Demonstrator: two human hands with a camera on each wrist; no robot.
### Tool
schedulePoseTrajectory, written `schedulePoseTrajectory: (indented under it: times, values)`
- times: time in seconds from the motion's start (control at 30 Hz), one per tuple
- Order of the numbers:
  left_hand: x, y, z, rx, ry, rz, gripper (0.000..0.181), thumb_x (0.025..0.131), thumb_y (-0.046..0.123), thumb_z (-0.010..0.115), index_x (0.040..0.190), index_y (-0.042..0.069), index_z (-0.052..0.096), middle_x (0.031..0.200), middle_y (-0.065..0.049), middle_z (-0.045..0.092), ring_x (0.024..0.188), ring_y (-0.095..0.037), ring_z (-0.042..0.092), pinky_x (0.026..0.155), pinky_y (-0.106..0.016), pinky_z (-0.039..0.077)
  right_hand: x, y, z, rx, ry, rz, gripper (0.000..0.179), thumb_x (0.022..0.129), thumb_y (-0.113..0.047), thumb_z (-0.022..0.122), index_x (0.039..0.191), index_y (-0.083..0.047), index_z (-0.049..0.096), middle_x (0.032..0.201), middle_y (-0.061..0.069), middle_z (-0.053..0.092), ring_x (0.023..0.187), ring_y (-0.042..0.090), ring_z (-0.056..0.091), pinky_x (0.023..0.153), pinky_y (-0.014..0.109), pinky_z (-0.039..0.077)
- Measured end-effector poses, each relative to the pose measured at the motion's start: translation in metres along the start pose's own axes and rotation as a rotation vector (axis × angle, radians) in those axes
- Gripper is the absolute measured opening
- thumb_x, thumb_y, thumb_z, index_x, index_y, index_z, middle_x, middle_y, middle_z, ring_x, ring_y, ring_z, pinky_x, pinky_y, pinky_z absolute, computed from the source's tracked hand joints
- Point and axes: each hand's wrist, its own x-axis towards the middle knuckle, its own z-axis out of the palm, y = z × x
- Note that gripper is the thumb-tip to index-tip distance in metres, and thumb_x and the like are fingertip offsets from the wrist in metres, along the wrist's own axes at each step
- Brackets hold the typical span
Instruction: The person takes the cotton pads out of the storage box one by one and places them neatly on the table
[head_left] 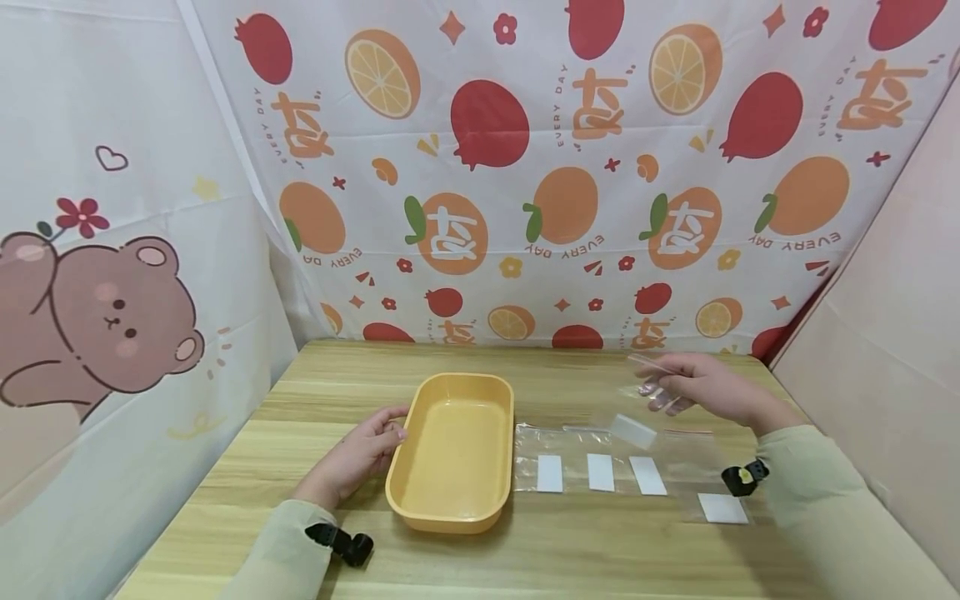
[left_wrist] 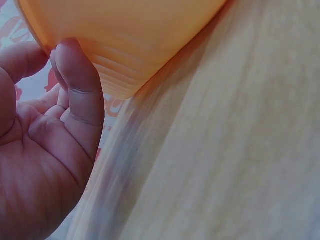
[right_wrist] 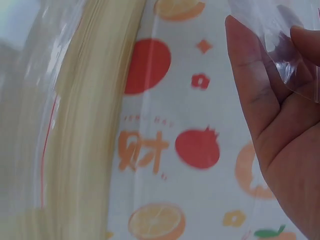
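My left hand (head_left: 369, 454) is at the left side of a yellow plastic tray (head_left: 450, 523), with thumb and fingers pinching its rim. In the left wrist view, that thumb lies against the tray's ribbed outer wall (left_wrist: 145, 45). Above the table's right part, my right hand (head_left: 701, 385) holds a clear plastic zip bag (head_left: 647, 364) between thumb and fingers. The right wrist view shows its thin film (right_wrist: 277, 50) crumpled against the fingers. Below hangs or lies a tilted white label (head_left: 633, 432); I cannot tell whether it belongs to the held bag.
Several clear zip bags with white labels (head_left: 550, 473) lie overlapping in a row right of the tray. The rightmost label (head_left: 723, 508) sits lower, near my right sleeve. The wooden table (head_left: 360, 550) is bordered by a fruit-printed curtain (head_left: 487, 192) behind and cloths at both sides.
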Motion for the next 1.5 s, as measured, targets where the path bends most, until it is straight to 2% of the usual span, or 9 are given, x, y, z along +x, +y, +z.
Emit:
schedulePoseTrajectory:
  times: [0.2,0.47,0.73,1.0,1.27,1.5]
  values:
    - [-0.001,-0.001,0.001,0.006,-0.005,0.0,0.056,0.107,0.015,0.049,0.154,-0.005,0.024,0.109,-0.016,0.055,0.098,-0.023,0.063,0.084,-0.04,0.058,-0.016,0.02,-0.015,-0.021,0.062,0.02,0.034,0.105,-0.018,0.056,0.137,-0.006,0.061,0.125,0.019,0.066,0.1,0.032,0.07,0.081,0.041,0.06]
    - [0.0,-0.001,0.001,0.012,0.004,-0.011,0.056,0.107,0.016,0.049,0.154,-0.003,0.024,0.109,-0.015,0.055,0.098,-0.022,0.063,0.084,-0.039,0.058,-0.035,0.031,-0.03,-0.014,0.077,-0.023,0.035,0.104,-0.011,0.056,0.136,0.002,0.059,0.124,0.026,0.064,0.094,0.034,0.071,0.077,0.04,0.061]
    - [0.003,-0.003,-0.001,0.006,0.005,-0.008,0.056,0.107,0.015,0.05,0.153,-0.004,0.025,0.107,-0.014,0.055,0.096,-0.021,0.064,0.082,-0.04,0.059,-0.055,0.037,-0.051,0.002,0.092,0.053,0.039,0.104,-0.014,0.058,0.138,0.005,0.057,0.112,0.025,0.067,0.09,0.034,0.071,0.079,0.04,0.061]
    - [0.003,-0.005,-0.003,0.009,-0.002,-0.001,0.056,0.107,0.016,0.05,0.153,-0.004,0.026,0.105,-0.013,0.056,0.095,-0.021,0.064,0.081,-0.039,0.059,-0.073,0.05,-0.068,-0.012,0.057,0.104,0.042,0.105,-0.016,0.056,0.14,0.006,0.053,0.11,0.018,0.07,0.088,0.025,0.069,0.076,0.037,0.06]
    - [0.002,-0.004,-0.003,0.021,0.009,-0.008,0.056,0.107,0.016,0.05,0.153,-0.003,0.026,0.107,-0.015,0.055,0.096,-0.022,0.063,0.082,-0.038,0.058,-0.089,0.068,-0.075,0.002,-0.008,0.098,0.042,0.107,-0.014,0.051,0.141,0.01,0.049,0.101,0.022,0.067,0.081,0.027,0.067,0.07,0.039,0.06]
    - [0.0,-0.002,-0.004,0.025,0.008,-0.009,0.057,0.107,0.017,0.05,0.154,-0.003,0.025,0.108,-0.015,0.056,0.097,-0.022,0.063,0.083,-0.038,0.058,-0.103,0.074,-0.076,0.025,-0.08,0.127,0.043,0.109,-0.015,0.046,0.144,0.01,0.044,0.102,0.02,0.065,0.081,0.03,0.068,0.072,0.041,0.06]
